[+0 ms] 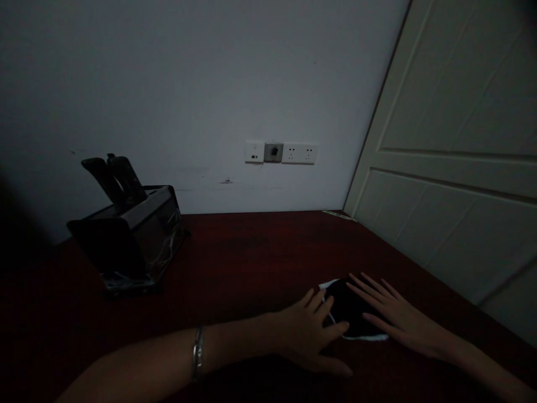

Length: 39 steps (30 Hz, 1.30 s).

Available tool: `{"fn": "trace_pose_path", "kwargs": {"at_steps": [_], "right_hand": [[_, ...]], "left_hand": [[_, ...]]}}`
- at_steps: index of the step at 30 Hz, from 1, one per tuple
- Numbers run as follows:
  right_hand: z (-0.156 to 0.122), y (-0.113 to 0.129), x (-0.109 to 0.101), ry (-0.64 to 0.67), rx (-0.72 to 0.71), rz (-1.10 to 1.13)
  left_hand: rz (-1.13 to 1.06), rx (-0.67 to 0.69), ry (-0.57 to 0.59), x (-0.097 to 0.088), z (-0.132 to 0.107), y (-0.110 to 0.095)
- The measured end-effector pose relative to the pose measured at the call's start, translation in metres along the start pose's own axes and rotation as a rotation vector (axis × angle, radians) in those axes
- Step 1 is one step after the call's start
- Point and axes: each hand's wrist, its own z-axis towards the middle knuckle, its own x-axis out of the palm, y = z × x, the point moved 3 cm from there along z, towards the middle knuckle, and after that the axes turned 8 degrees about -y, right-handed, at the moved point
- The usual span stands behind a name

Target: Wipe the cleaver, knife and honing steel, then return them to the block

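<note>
A flat black piece with white edges (350, 310), perhaps folded cloth, lies on the dark red table (251, 252) at the lower right. My left hand (312, 330) rests palm down at its left edge, fingers spread, with the fingertips touching or just over the border. From the other side, my right hand (390, 313) lies flat across its right part, fingers stretched out. Both hands are open and neither grips anything. The dim light hides the piece's exact kind. A silver bracelet (197, 354) circles my left wrist.
On the left of the table stands a dark holder (155, 224) with black-handled tools (117, 179) upright in it. White sockets (299, 154) sit on the wall (201, 84) behind. A pale panelled door or cabinet side (453, 168) borders the table's right edge.
</note>
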Motion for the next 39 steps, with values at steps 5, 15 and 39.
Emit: {"fn": "trace_pose_path", "kwargs": {"at_steps": [5, 15, 39], "right_hand": [[-0.029, -0.022, -0.007, 0.023, 0.060, 0.008], [-0.045, -0.042, -0.016, 0.003, 0.109, 0.019], [0.161, 0.160, -0.024, -0.311, -0.348, 0.574]], "left_hand": [[-0.016, 0.041, -0.043, 0.013, 0.023, -0.011], [-0.078, 0.041, -0.058, 0.028, 0.044, -0.024], [0.327, -0.142, -0.571, -0.179, -0.087, 0.017]]}}
